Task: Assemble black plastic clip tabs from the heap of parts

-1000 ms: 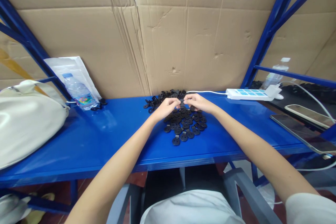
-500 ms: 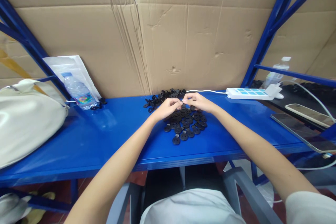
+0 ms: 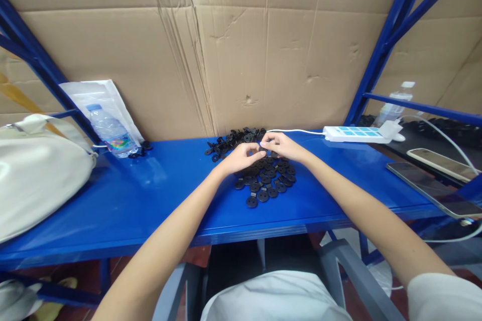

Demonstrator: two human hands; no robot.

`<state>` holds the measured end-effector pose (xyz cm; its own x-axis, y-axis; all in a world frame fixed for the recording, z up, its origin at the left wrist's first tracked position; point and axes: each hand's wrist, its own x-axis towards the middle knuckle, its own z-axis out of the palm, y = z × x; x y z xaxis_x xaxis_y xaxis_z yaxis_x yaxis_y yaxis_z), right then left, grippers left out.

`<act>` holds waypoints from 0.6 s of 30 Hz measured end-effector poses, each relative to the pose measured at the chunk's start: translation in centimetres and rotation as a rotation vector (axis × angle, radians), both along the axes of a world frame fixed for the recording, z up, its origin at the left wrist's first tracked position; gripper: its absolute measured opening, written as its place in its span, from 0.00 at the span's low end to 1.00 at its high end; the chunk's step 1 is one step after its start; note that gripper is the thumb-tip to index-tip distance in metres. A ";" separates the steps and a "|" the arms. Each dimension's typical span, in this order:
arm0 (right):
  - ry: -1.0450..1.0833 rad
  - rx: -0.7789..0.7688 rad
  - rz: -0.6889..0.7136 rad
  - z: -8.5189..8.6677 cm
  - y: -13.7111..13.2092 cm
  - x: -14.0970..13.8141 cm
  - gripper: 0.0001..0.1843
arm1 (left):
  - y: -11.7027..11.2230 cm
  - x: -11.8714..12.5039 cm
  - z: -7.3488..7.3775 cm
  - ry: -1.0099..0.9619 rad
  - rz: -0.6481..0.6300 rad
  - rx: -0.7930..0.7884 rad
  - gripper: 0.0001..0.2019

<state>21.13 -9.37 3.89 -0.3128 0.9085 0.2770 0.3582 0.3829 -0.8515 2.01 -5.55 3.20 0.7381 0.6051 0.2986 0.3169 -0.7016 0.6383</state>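
Hands: left hand [image 3: 241, 157] and right hand [image 3: 283, 146] both narrow, fingers curled, tips almost meeting at the centre; cannot tell whether they pinch anything, the gap is too small to read.
Main item: black plastic discs [image 3: 265, 180], a loose heap on the desk, directly under and at 6 o'clock from the fingertips; a denser tangle of them sits at 12.
Axis: heap runs long from 12 to 6, roughly square to the desk's front edge; the left hand is over its left margin, the right over its upper right, neither clearly nearer.
Texture: discs matte, flat, round, with small holes and short tabs.
Desk: blue painted steel desk [image 3: 158, 200], glossy.
At 9: plastic water bottle [image 3: 111, 133], cream canvas bag [image 3: 33, 175].
At 3: white power strip [image 3: 354, 134], dark-screened phone [image 3: 433, 189].
Backdrop: creased corrugated cardboard [image 3: 263, 50].
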 end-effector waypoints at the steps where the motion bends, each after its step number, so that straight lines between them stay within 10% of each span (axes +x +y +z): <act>1: 0.004 0.006 0.002 0.0 0.0 0.0 0.18 | 0.1 0.0 -0.1 -0.022 0.007 0.000 0.20; 18: -0.043 0.029 0.064 0.1 0.0 0.2 0.27 | 0.2 -0.1 0.3 -0.142 0.098 0.007 0.23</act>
<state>21.29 -9.35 4.03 -0.3822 0.8781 0.2878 0.3681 0.4304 -0.8242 1.94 -5.35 3.48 0.6259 0.6696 0.3999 0.2909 -0.6762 0.6769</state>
